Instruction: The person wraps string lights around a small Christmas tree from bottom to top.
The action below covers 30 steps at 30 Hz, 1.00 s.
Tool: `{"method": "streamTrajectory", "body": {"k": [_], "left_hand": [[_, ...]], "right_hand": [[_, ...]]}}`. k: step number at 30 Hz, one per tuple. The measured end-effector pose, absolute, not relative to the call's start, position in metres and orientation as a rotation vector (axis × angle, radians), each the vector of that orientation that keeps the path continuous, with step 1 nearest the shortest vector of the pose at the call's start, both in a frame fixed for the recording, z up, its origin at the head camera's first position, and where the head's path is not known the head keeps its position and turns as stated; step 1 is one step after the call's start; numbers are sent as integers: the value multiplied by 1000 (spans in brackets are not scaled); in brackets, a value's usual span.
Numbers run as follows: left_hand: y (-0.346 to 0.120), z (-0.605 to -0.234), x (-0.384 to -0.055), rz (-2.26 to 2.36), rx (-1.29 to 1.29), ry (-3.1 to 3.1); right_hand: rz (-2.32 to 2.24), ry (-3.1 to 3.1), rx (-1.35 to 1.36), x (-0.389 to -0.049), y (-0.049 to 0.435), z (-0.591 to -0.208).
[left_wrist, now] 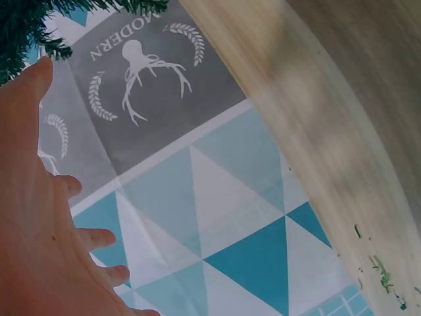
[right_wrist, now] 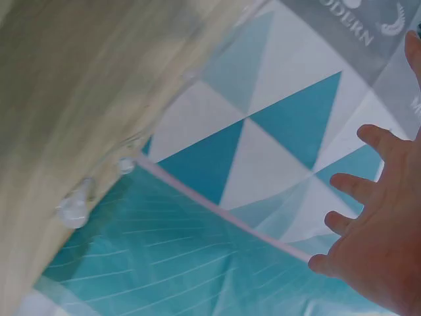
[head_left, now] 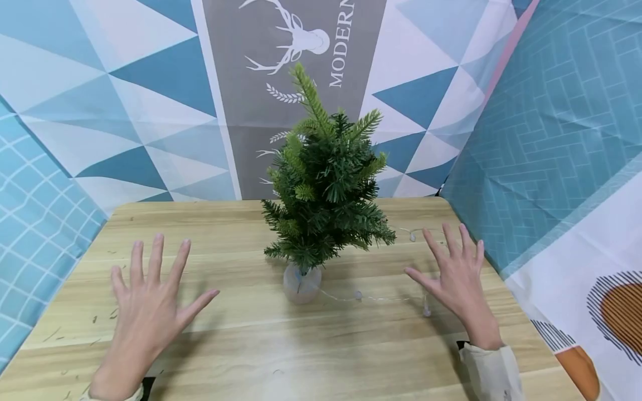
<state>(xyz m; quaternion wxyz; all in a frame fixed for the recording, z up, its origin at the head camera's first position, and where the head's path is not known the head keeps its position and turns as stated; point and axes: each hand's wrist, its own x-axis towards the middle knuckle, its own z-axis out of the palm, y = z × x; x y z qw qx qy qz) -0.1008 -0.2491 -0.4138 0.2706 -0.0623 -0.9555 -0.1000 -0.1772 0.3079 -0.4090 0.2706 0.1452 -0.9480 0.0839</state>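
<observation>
A small artificial Christmas tree [head_left: 328, 184] with green needles stands upright on a pale round base [head_left: 302, 285] at the middle of the table. My left hand [head_left: 147, 312] is to the left of the tree, palm down, fingers spread and holding nothing. On the other side my right hand [head_left: 456, 278] is spread the same way, also without anything in it. A thin clear string of lights [head_left: 386, 298] with small bulbs runs from beside the base toward the right hand, passing under it in the head view. In the left wrist view, tree branches [left_wrist: 26, 39] show beyond the thumb.
The wooden table [head_left: 241, 356] has rounded far corners. Small green needle bits [head_left: 95, 319] lie on its left side. Patterned cloth [head_left: 165, 111] hangs behind and at both sides. Bulbs of the light string [right_wrist: 74, 214] lie near the table's right edge.
</observation>
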Motion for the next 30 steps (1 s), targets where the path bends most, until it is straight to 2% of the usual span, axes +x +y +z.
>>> {"method": "streamTrajectory", "body": {"k": [9, 15, 22, 30], "left_hand": [[-241, -408, -101, -251, -203, -2581], [-228, -400, -100, -250, -324, -2625], [-200, -389, -92, -359, -593, -2646], [-156, -383, -86, -316, -841, -2649]], "right_hand": [[254, -2559, 427, -172, 296, -401], [361, -2605, 464, -170, 283, -399], [564, -2772, 698, -157, 247, -396], [512, -2904, 1055, -154, 206, -400]]}}
